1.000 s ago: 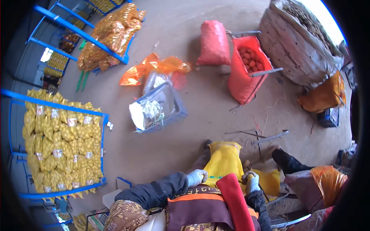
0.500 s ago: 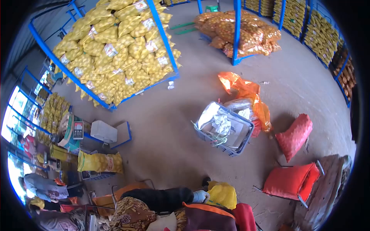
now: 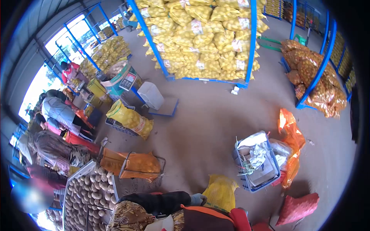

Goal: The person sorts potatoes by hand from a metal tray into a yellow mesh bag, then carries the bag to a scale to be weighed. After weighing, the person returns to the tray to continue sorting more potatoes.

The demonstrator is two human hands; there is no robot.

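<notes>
My left hand (image 3: 198, 199), in a pale grey glove below a black sleeve (image 3: 158, 202), is closed at the edge of a yellow mesh bag (image 3: 221, 191). The bag looks slack and ribbed, hanging just to the right of the glove. My right hand does not show. Close to my body at the bottom are patterned cloth (image 3: 131, 216) and a dark maroon cloth (image 3: 208, 218) with an orange edge. To the left, a sorting table (image 3: 66, 200) carries many brown potatoes (image 3: 90, 192).
An orange sack (image 3: 140, 166) hangs in a metal frame beside the table. A blue crate (image 3: 256, 188) of papers and a red sack (image 3: 298, 208) sit at right. A filled yellow sack (image 3: 135, 121) stands near a scale (image 3: 129, 81). Stacked sacks (image 3: 204, 42) rise behind; several people (image 3: 61, 111) work at left.
My view has turned left, so things shift rightward and the potato table comes into sight. My left hand stays at the yellow mesh bag.
</notes>
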